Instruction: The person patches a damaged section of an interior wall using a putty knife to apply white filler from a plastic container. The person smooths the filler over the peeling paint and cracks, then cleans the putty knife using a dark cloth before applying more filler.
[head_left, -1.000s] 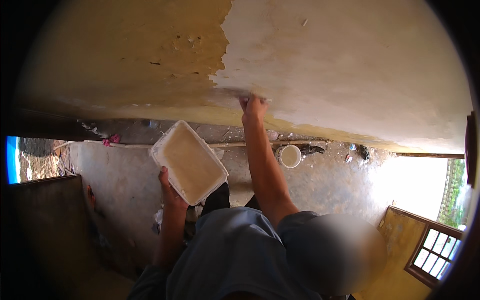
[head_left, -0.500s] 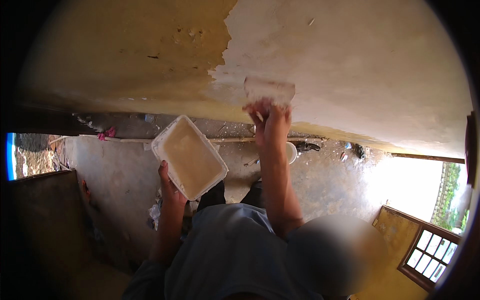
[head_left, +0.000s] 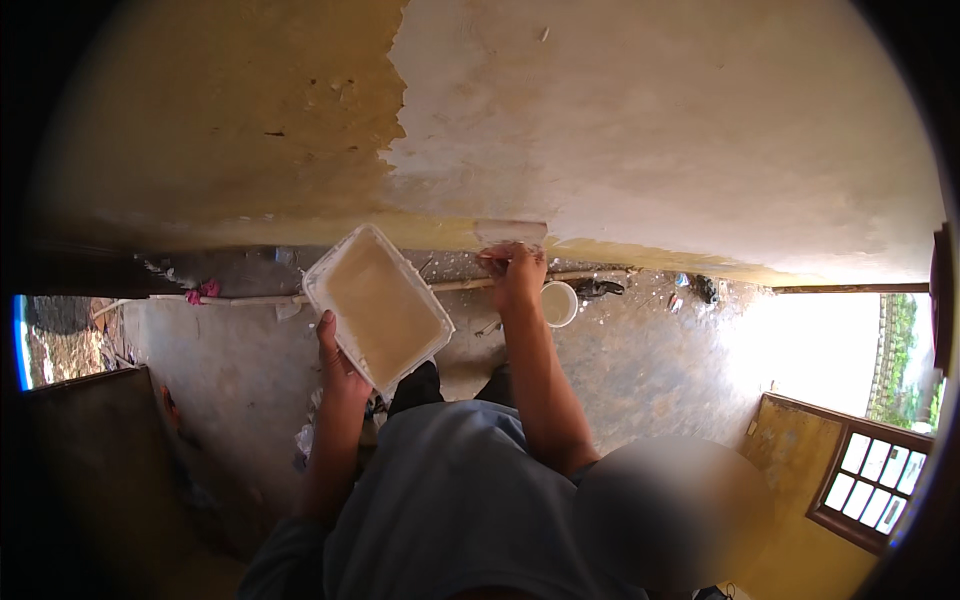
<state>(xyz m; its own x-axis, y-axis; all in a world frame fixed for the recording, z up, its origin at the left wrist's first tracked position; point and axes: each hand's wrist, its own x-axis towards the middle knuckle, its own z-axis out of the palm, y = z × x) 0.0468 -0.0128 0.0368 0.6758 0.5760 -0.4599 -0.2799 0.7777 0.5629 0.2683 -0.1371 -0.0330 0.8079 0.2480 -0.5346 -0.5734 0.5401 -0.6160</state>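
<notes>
My left hand (head_left: pixel 342 362) grips the lower left side of a white rectangular plastic tub (head_left: pixel 447 335), thumb over its rim. Smooth beige paste (head_left: pixel 380 310) lies inside it. My right hand (head_left: pixel 522 272) is closed round a wide, flat filling knife (head_left: pixel 512 233), whose handle is mostly hidden by the fingers. Its blade is at the lower part of the wall (head_left: pixel 640 120), where a pale coat meets yellow paint. Left of the ragged coat edge, the old yellow-brown paint (head_left: pixel 250 120) shows small chips.
A long pole (head_left: pixel 250 300) lies on the floor along the wall's foot. Behind my right forearm stands a white bucket (head_left: pixel 559 304), beside a black plastic bag (head_left: pixel 600 288). A pink cloth (head_left: pixel 205 291) lies at left. A bright doorway (head_left: pixel 830 340) and a paned window (head_left: pixel 868 482) are at right.
My right hand and the filling knife have moved down the wall and slightly left. The tub stays nearly in place in my left hand. The view has shifted a little.
</notes>
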